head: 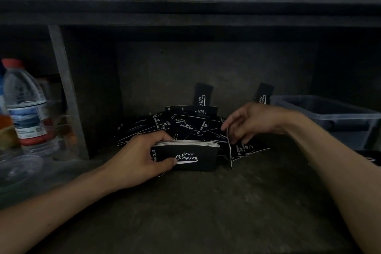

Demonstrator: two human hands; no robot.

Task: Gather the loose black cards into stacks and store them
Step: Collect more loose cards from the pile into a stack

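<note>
Left grip (142, 156) clamped on a squared stack of black cards (189, 156), thumb across the front face, stack stood on its long edge on the tabletop (195, 202). Right grip (251, 121) just beside it, fingers pinching a single card (229, 148) seen edge-on. Behind both, the loose pile (181, 123) of black cards lies fanned on the tabletop. Two upright cards (203, 95) lean on the back wall. Grey bin (329, 113) far right, water bottle (24, 105) far left.

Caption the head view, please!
Left hand grips a black card stack; right hand pinches one card by the loose pile.
</note>
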